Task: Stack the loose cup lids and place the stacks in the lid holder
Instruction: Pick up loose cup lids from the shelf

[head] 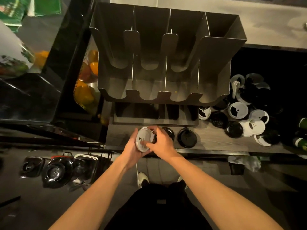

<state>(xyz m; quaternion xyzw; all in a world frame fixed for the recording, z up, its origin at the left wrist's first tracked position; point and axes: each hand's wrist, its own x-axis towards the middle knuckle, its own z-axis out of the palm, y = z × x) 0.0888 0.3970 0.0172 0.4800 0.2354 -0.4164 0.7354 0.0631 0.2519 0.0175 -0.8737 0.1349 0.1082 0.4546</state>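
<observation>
Two bare forearms reach forward from the near edge and meet over the front lip of the dark wood-grain counter (216,143). The left hand (132,147) cups the white lids (144,138) from below and from the left, fingers curled round the rim. The right hand (162,141) closes on the right rim, with one fingertip pressed on the top face. I cannot tell how many lids are in this bundle.

Just right of the hands, two black lids (186,137) lie flat on the counter, one of them half hidden behind the right hand. Further right, a loose pile of black and white lids (245,117) sprawls across the counter. The metal lid holder (166,55) stands just beyond the hands, and no lids show in its channels. Oranges (83,93) sit behind a mesh panel on the left.

The step in hand looks like seating a lid onto the stack, so the task is probably at an early stage. To do it well, the left hand should keep the bundle level while the right hand presses evenly around the rim until the lids nest flush. A cocked lid would likely let the stack fan apart in a channel. Keeping white with white should help, as the colours may differ in fit.
</observation>
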